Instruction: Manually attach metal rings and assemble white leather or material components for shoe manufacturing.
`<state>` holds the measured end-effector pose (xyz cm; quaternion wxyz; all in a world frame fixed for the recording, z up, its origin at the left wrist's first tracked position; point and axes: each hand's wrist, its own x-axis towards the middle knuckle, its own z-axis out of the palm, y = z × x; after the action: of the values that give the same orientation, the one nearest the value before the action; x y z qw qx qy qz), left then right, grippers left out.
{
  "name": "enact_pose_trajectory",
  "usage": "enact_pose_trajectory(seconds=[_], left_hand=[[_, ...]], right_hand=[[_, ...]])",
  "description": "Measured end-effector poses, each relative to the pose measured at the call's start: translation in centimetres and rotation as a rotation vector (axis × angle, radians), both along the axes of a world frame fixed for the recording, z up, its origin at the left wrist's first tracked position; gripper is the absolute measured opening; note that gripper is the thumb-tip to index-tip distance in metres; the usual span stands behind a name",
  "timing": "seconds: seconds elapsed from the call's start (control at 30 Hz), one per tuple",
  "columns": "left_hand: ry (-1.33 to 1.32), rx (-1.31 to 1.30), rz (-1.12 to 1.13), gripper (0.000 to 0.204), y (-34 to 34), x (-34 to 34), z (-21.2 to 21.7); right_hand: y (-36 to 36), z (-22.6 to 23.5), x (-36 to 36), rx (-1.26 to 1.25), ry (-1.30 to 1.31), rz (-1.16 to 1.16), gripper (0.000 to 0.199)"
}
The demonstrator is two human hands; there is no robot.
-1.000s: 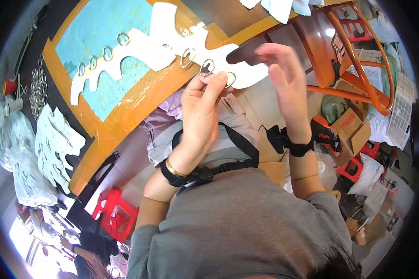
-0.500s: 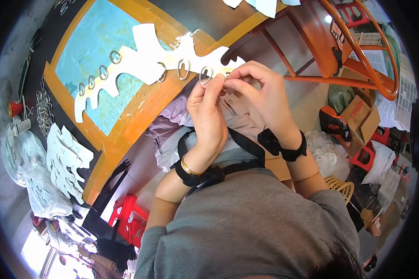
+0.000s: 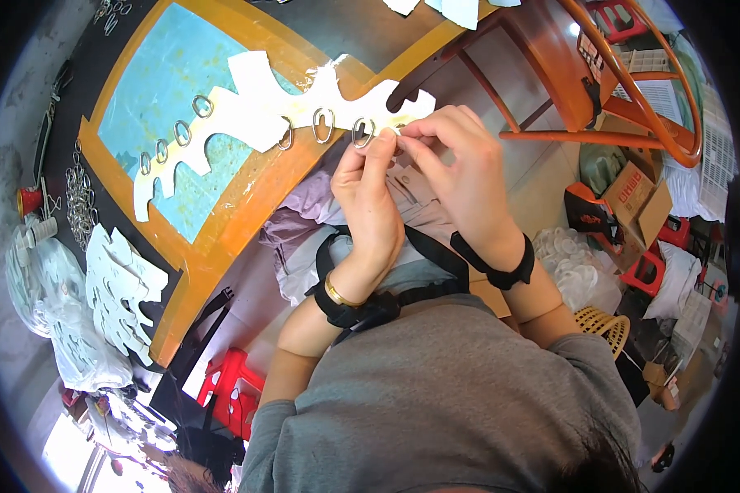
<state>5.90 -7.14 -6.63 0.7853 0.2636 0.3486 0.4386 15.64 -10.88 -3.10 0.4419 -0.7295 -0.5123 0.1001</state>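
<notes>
A long white cut-out strip with a row of tabs lies across the table edge, its right end raised to my fingers. Several oval metal rings sit along its lower side, the rightmost just beside my left thumb. My left hand is closed in a pinch on the strip's lower edge by that ring. Thumb and forefinger of my right hand are pressed together right beside the left fingertips, at a small tab of the strip. Whether the right fingers hold the tab or something small is hidden.
Under the strip is a blue mat bordered by brown tape. More white cut-outs are stacked at the left, below a heap of metal rings. A wooden chair stands right; cardboard boxes and red stools stand around.
The strip's left part has sunk slightly toward me and its right end now shows more beyond my right fingers. My right wrist has turned a little; both hands stay pinched in nearly the same place.
</notes>
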Motion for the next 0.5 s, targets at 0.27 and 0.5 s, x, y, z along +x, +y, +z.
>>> enact_pose_trajectory(seconds=[0.27,0.5], left_hand=[[0.174,0.178,-0.117,0.008,0.4,-1.7,0.0],[0.16,0.163,-0.082,0.008,0.5,-2.0,-0.1]], right_hand=[[0.7,1.6,3.3,-0.447,0.589,0.202,0.012],[0.9,1.6,2.4,-0.41,0.572,0.241,0.015]])
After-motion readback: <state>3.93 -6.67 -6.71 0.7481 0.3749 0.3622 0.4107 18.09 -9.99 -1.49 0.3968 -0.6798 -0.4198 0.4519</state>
